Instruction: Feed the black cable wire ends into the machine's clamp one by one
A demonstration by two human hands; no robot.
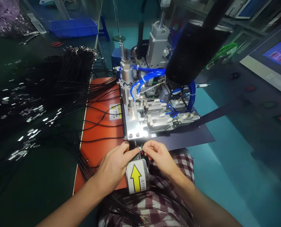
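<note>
Thin coloured wire ends [141, 148] show between my two hands, just in front of a metal machine [137, 127] with blue air tubes. My left hand [115, 160] is closed, its index finger and thumb pressed beside the wires. My right hand [158, 156] pinches at the wire ends from the other side, thumb against index finger. Below them is a round white cover [137, 176] with a yellow arrow. Black cables [102, 138] run across the orange plate [95, 116] to the machine's left edge.
A large pile of black cables [69, 69] with shiny ends covers the dark table at left. Behind it are a blue tray [74, 27] and red-handled pliers [57, 44]. A black cylinder [194, 52] hangs over the machine. More cables [121, 205] lie on the checked lap.
</note>
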